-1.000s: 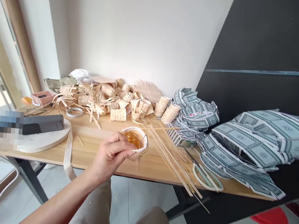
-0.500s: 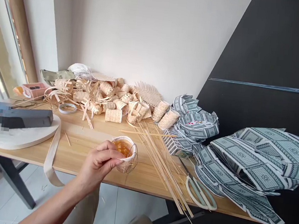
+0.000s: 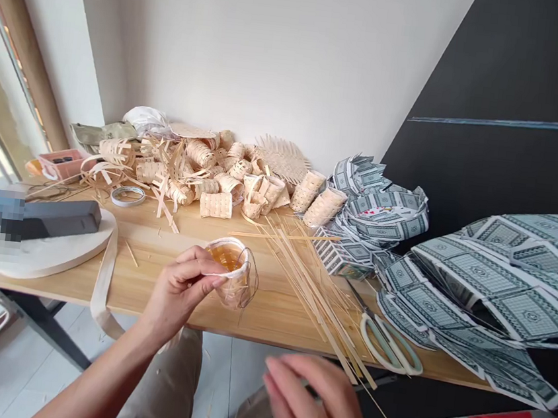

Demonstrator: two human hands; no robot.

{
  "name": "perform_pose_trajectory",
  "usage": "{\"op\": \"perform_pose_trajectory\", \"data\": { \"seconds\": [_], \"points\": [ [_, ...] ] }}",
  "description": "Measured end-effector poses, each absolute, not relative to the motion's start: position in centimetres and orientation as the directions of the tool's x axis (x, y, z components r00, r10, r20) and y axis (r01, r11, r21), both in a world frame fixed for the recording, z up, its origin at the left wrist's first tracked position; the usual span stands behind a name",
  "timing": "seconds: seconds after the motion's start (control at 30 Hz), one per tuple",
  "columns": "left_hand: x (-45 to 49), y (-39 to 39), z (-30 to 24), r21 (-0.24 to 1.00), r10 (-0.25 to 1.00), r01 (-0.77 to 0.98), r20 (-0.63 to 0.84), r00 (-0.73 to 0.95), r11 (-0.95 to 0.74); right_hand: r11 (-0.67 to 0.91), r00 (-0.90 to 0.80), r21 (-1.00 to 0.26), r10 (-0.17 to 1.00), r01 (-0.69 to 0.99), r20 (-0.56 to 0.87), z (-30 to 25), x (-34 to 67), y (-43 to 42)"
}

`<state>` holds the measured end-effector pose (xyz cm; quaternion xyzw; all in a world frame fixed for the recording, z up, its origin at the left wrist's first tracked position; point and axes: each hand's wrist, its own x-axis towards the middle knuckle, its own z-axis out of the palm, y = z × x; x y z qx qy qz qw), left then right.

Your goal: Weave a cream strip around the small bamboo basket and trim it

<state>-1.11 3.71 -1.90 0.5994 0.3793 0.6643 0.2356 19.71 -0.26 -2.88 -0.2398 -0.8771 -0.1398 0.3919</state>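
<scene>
My left hand (image 3: 177,295) pinches the rim of a small woven basket (image 3: 236,291) between thumb and fingers, over the table's front edge. The basket has a white bound rim, an amber-toned inside and loose dark thread or thin wire looping at its right side. It is tilted, so its opening partly shows. Low in the view, to the right of the basket and apart from it, is my right hand (image 3: 318,403). Its fingers are bent with the tips close together, slightly blurred. Whether anything thin is between them I cannot make out.
Long bamboo strips (image 3: 307,292) and scissors (image 3: 389,343) lie to the right, beside folded patterned-paper pieces (image 3: 496,278). Several woven cylinders (image 3: 216,205) are heaped at the back. A tape roll (image 3: 127,196), a round white board (image 3: 49,258) and a pale ribbon (image 3: 104,284) are left.
My right hand has come into view from below. The left hand still holds the basket, nearly in the same place. The view has shifted slightly.
</scene>
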Motion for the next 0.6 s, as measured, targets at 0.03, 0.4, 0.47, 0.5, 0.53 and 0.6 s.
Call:
{"op": "perform_pose_trajectory", "data": {
  "seconds": [0.03, 0.4, 0.47, 0.5, 0.53, 0.6],
  "points": [
    [-1.0, 3.7, -1.8, 0.797, 0.78, 0.133, 0.604, -0.162, -0.589, 0.815, -0.441, -0.051, 0.364, 0.578, 0.82, -2.6, 19.1, 0.2],
    [-0.5, 4.3, -1.8, 0.824, 0.827, 0.151, 0.56, -0.061, -0.547, 0.885, -0.577, 0.143, 0.159, 0.443, 0.801, 0.8, 15.6, 5.8],
    [-0.5, 4.4, -2.1, 0.827, 0.832, 0.155, 0.553, -0.046, -0.541, 0.884, -0.579, 0.164, 0.138, 0.438, 0.803, 0.6, 15.7, 5.8],
    [-0.5, 4.6, -2.2, 0.823, 0.83, 0.162, 0.557, -0.038, -0.545, 0.888, -0.58, 0.171, 0.123, 0.426, 0.805, 0.5, 15.6, 5.6],
    [-0.4, 4.7, -2.4, 0.814, 0.823, 0.175, 0.567, -0.035, -0.554, 0.898, -0.567, 0.164, 0.109, 0.409, 0.816, 0.3, 15.5, 5.1],
    [-0.2, 4.9, -2.6, 0.785, 0.8, 0.218, 0.6, -0.03, -0.58, 0.931, -0.51, 0.103, 0.098, 0.35, 0.854, -0.1, 14.8, 3.9]
  ]
}}
